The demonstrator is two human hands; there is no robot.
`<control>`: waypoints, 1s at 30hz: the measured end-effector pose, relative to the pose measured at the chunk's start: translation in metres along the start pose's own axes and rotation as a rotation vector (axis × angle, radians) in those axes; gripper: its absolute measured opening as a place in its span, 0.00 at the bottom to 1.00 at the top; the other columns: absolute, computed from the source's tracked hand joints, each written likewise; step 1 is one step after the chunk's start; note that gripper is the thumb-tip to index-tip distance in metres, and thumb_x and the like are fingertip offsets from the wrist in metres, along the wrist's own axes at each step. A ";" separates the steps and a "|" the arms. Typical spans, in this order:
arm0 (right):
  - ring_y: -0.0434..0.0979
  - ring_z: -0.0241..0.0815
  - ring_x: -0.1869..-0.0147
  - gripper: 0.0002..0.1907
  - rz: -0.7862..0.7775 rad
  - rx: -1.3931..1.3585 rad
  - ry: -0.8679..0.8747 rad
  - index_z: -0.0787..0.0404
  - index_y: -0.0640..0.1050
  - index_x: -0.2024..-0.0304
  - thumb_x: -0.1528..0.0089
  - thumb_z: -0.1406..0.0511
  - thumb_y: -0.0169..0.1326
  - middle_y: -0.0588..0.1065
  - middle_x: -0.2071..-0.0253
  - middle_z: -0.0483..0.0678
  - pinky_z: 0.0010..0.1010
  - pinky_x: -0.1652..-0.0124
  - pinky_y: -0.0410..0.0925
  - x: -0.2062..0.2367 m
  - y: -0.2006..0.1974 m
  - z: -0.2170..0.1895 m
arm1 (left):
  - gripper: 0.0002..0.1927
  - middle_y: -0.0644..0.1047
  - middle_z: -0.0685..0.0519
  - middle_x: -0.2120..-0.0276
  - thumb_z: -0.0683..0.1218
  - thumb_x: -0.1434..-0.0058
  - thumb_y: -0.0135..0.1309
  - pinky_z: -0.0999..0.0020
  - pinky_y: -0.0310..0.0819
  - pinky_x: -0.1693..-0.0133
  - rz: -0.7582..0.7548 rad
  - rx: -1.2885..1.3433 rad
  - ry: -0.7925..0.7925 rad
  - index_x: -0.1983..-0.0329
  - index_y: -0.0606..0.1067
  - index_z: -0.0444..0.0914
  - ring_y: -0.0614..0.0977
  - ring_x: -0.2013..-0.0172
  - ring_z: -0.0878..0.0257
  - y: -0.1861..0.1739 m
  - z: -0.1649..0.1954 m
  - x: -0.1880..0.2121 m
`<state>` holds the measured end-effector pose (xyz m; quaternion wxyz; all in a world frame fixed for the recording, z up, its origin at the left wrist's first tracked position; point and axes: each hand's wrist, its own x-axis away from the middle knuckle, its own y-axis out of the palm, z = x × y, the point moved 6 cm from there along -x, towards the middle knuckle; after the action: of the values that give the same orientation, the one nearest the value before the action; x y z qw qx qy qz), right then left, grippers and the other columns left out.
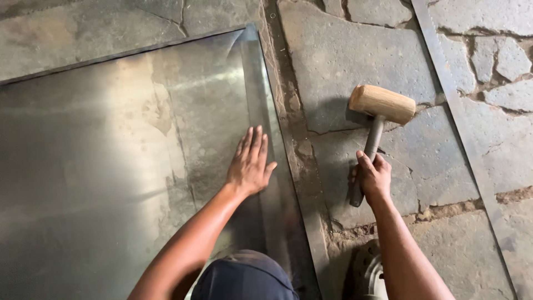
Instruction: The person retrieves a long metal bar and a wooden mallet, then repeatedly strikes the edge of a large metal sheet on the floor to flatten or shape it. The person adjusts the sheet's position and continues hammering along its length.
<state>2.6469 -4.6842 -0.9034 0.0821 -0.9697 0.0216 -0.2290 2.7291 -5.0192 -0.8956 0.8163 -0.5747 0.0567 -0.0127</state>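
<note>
Cracked grey stone floor [344, 50]; large shiny metal sheet [111, 155] cut off left, folded right edge. Left hand [251, 164] flat, fingers spread, pressing sheet. Right hand [373, 176] clamped around dark handle of wooden-headed mallet [382, 104], head resting on stone beside sheet

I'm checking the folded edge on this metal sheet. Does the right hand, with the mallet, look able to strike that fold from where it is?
Probably yes. The right hand grips the wooden mallet just beside the fold, nothing lies between, and the left hand lies flat lower down.
</note>
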 end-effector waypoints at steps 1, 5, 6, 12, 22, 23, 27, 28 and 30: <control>0.72 0.38 0.79 0.15 0.004 0.005 0.007 0.63 0.71 0.65 0.33 0.59 0.57 0.71 0.79 0.47 0.32 0.77 0.68 0.000 0.000 0.001 | 0.42 0.48 0.32 0.25 0.59 0.32 0.47 0.42 0.44 0.29 -0.030 0.021 0.025 0.27 0.54 0.24 0.50 0.26 0.34 0.003 0.005 -0.012; 0.72 0.39 0.80 0.14 0.008 -0.006 0.031 0.63 0.71 0.66 0.34 0.60 0.58 0.72 0.79 0.47 0.32 0.78 0.67 -0.002 -0.004 0.002 | 0.42 0.47 0.33 0.24 0.58 0.32 0.48 0.45 0.44 0.28 -0.040 -0.028 -0.034 0.26 0.54 0.26 0.49 0.25 0.38 0.003 0.005 -0.045; 0.71 0.39 0.80 0.14 0.005 -0.021 0.031 0.63 0.71 0.66 0.34 0.60 0.58 0.72 0.79 0.47 0.32 0.78 0.67 -0.001 -0.003 0.001 | 0.43 0.47 0.33 0.24 0.58 0.34 0.49 0.46 0.44 0.28 -0.067 -0.023 -0.042 0.26 0.54 0.25 0.48 0.25 0.38 0.004 0.002 -0.048; 0.71 0.38 0.80 0.14 0.017 -0.014 0.005 0.62 0.71 0.67 0.34 0.60 0.59 0.72 0.79 0.48 0.32 0.78 0.67 0.003 0.002 -0.004 | 0.46 0.47 0.35 0.23 0.60 0.36 0.51 0.45 0.42 0.27 0.084 0.033 0.031 0.24 0.54 0.27 0.48 0.24 0.41 -0.009 -0.011 -0.040; 0.75 0.34 0.72 0.07 0.083 0.148 -0.132 0.63 0.71 0.62 0.40 0.67 0.55 0.77 0.70 0.46 0.27 0.71 0.71 0.136 -0.025 0.000 | 0.50 0.47 0.36 0.22 0.60 0.38 0.54 0.41 0.38 0.25 0.024 0.007 -0.034 0.23 0.53 0.26 0.46 0.22 0.42 -0.002 -0.021 -0.033; 0.73 0.34 0.71 0.09 0.010 0.024 -0.158 0.63 0.68 0.59 0.41 0.69 0.51 0.79 0.66 0.47 0.27 0.71 0.69 0.165 -0.021 0.005 | 0.51 0.45 0.36 0.22 0.60 0.39 0.54 0.41 0.38 0.25 -0.036 0.002 -0.050 0.23 0.51 0.25 0.45 0.22 0.43 0.001 -0.023 -0.032; 0.75 0.38 0.62 0.11 -0.195 0.163 0.013 0.65 0.76 0.57 0.43 0.75 0.57 0.73 0.63 0.49 0.27 0.63 0.72 0.267 -0.005 0.040 | 0.57 0.41 0.35 0.22 0.63 0.40 0.55 0.41 0.35 0.25 -0.130 0.000 0.013 0.21 0.46 0.25 0.42 0.22 0.44 0.003 -0.027 -0.031; 0.74 0.38 0.68 0.12 -0.187 0.122 0.211 0.64 0.76 0.57 0.44 0.74 0.58 0.73 0.67 0.49 0.28 0.69 0.70 0.281 -0.013 0.051 | 0.58 0.39 0.35 0.22 0.65 0.39 0.56 0.41 0.34 0.25 -0.117 -0.001 0.049 0.20 0.44 0.26 0.41 0.22 0.44 0.002 -0.028 -0.031; 0.72 0.38 0.79 0.15 -0.157 0.019 0.587 0.61 0.76 0.57 0.47 0.72 0.60 0.72 0.75 0.50 0.30 0.80 0.65 0.313 -0.031 0.065 | 0.63 0.39 0.37 0.22 0.70 0.43 0.56 0.43 0.33 0.26 -0.206 0.037 0.067 0.21 0.43 0.28 0.40 0.22 0.45 0.005 -0.033 -0.031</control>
<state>2.9560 -4.6688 -0.8175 0.0633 -0.8599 -0.0329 -0.5054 2.6946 -5.0457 -0.9085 0.8187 -0.5617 0.0241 -0.1167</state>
